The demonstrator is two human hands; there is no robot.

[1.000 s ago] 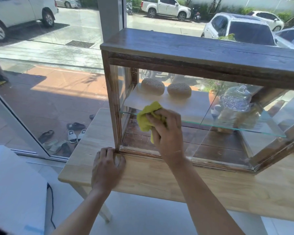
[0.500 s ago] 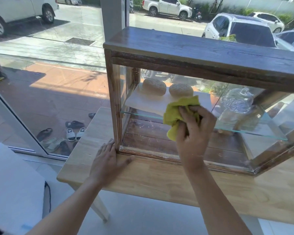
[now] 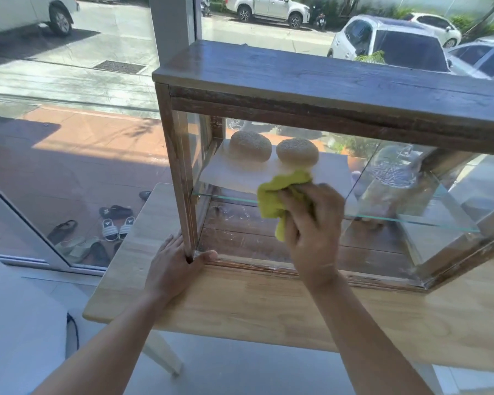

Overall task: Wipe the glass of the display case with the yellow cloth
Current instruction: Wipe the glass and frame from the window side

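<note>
A wooden display case [image 3: 325, 81] with glass walls stands on a light wooden table [image 3: 268, 309]. My right hand [image 3: 314, 226] grips a bunched yellow cloth [image 3: 274, 198] and presses it against the front glass [image 3: 240, 232], near the level of the inner glass shelf. My left hand [image 3: 174, 269] rests on the table, with its fingers and thumb around the foot of the case's front left post. Inside, two round seeded buns [image 3: 297, 152] lie on a white sheet, and a clear glass jar [image 3: 394, 172] stands to the right.
Behind the case is a large window with a white pillar [image 3: 171, 29]; parked cars and pavement show outside. Sandals [image 3: 111, 226] lie on the ground beyond the glass. A white surface [image 3: 17, 323] with a dark cable sits at lower left.
My right hand swept the cloth to the right across the front glass, then held near the middle. My left hand shifted slightly, staying at the foot of the corner post.
</note>
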